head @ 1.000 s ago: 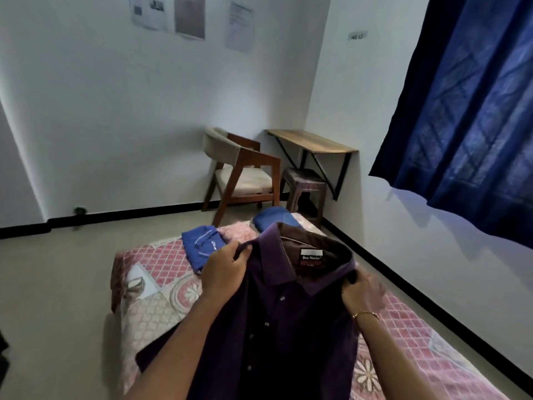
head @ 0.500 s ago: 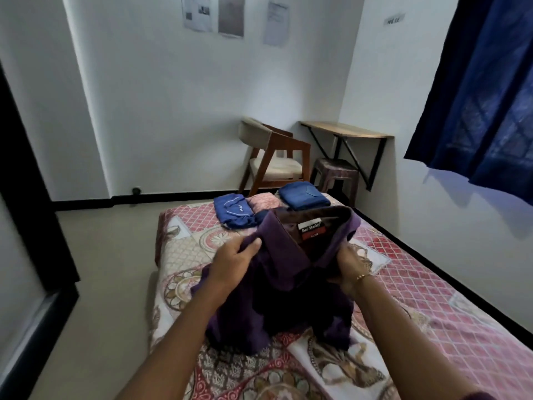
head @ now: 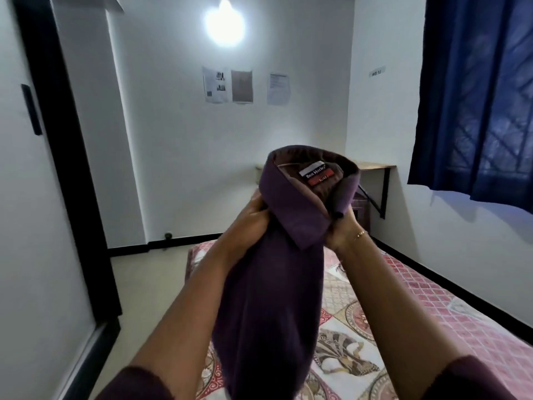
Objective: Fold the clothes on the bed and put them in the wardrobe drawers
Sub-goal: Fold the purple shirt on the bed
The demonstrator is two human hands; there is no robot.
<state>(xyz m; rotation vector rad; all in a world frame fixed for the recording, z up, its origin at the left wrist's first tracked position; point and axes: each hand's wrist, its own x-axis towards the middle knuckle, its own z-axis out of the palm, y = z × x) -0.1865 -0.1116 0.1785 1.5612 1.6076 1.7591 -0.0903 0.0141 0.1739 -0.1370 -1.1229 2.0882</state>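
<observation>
I hold a dark purple collared shirt (head: 277,284) up in front of me, collar on top with its red and white label showing. My left hand (head: 248,223) grips the shirt just below the collar on the left. On the right side, my right hand (head: 341,230) grips the shoulder under the collar tip. The cloth hangs down bunched between my forearms, above the bed (head: 418,310) with its pink patterned cover. The folded blue clothes seen earlier are hidden behind the shirt.
A black door frame (head: 72,157) stands at the left. A wall-mounted wooden desk (head: 375,166) is in the far right corner, under a blue curtain (head: 476,90). Bare floor (head: 150,284) lies left of the bed. Papers (head: 242,86) hang on the far wall.
Both hands lifted the shirt from low over the bed to chest height, and it now hangs narrower. The view tilted upward, hiding the chair and the folded blue clothes.
</observation>
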